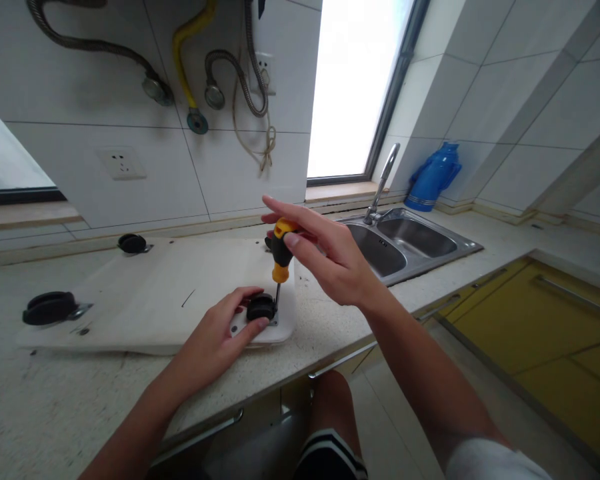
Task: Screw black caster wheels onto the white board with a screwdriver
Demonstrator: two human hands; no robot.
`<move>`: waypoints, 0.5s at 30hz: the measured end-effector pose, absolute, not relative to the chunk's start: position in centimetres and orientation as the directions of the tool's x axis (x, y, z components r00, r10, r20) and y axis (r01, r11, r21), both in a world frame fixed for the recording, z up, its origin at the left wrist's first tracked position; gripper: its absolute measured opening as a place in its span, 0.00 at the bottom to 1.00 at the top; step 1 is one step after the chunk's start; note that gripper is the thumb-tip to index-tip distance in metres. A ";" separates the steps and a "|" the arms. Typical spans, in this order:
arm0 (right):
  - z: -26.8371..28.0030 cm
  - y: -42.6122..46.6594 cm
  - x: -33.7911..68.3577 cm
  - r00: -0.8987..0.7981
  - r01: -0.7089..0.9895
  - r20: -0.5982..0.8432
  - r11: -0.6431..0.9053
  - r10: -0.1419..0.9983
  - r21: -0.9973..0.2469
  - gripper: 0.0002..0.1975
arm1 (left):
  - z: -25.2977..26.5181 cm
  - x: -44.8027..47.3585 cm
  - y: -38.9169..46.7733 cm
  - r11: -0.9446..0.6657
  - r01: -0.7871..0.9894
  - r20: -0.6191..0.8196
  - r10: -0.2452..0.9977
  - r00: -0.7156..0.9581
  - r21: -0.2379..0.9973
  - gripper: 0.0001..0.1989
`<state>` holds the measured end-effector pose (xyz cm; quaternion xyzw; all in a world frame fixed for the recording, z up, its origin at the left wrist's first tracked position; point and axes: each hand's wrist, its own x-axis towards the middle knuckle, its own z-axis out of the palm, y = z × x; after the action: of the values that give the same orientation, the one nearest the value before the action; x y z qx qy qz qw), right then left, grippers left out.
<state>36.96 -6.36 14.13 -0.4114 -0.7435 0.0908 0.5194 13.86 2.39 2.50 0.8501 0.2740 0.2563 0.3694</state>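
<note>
My right hand [330, 257] grips a yellow and black screwdriver [281, 250] by its handle, thumb against the side. The shaft points down, its tip beside a black caster wheel [261, 307] at the near right corner of a white board [165, 293]. Around that caster my left hand [233, 327] is closed, thumb and fingers on either side of the wheel. Two more casters, a near left one [50, 308] and a far left one [132, 243], stand up from the board. A dark caster [269, 243] at the far right is partly hidden behind the screwdriver and hand.
The board lies on a speckled countertop [330, 333]. To the right are a double steel sink [420, 237], a faucet [383, 183] and a blue thermos jug [434, 177]. Metal hoses [100, 45] and a yellow pipe [183, 60] hang on the tiled wall. Yellow cabinets [545, 333] stand at right.
</note>
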 end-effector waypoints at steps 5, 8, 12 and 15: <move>14.0 -5.8 36.0 -0.016 0.741 0.833 0.566 0.552 -0.361 0.15 | 2.6 14.2 2.1 -0.533 0.269 0.218 0.681 0.699 0.802 0.20; 14.0 -6.0 35.9 -0.121 0.716 0.830 0.628 0.544 -0.307 0.17 | 2.5 14.3 2.0 -0.530 0.263 0.225 0.685 0.693 0.806 0.20; 14.0 -6.3 35.8 -0.182 0.710 0.771 0.624 0.610 -0.326 0.22 | 2.3 14.4 1.8 -0.540 0.244 0.252 0.685 0.683 0.806 0.20; 14.0 -6.2 35.5 -0.070 0.822 0.830 0.503 0.553 -0.266 0.19 | 2.3 14.5 1.7 -0.551 0.240 0.275 0.690 0.669 0.799 0.20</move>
<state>35.49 -6.19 14.05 -0.4787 -0.7180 -0.1385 0.4859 14.50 1.68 2.34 0.8300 0.2800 0.2947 0.3820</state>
